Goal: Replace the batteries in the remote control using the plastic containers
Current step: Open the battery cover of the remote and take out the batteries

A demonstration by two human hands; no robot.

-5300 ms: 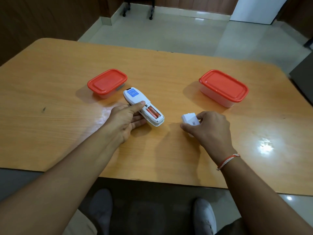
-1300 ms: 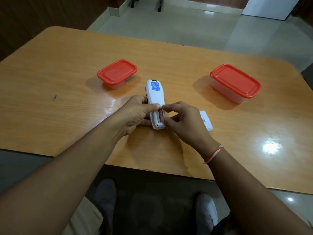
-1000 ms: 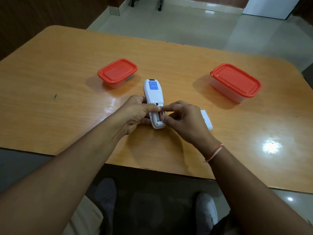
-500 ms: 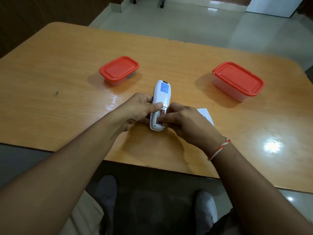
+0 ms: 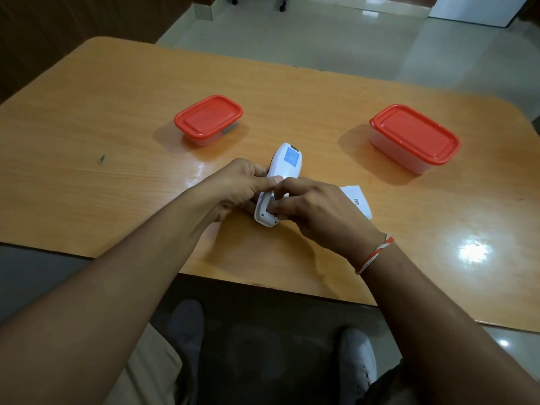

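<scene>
Item one, your wooden table [image 5: 117, 135], glossy; two lidded red-topped plastic containers [image 5: 208, 118] [image 5: 414, 137] lie well beyond your fingers, the smaller nearer your left hand [image 5: 236, 187]. White plastic remote control [image 5: 277, 182], long axis pointing away from you, is clasped by that hand; your right hand [image 5: 315, 207] has fingertips [image 5: 276, 204] curled into its battery bay, what they pinch hidden. Flat white battery cover [image 5: 358, 200] lies just right of that hand.

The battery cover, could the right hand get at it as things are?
Probably yes. The battery cover lies bare on the table just beside the right hand, nothing between, though that hand is busy at the remote.
</scene>
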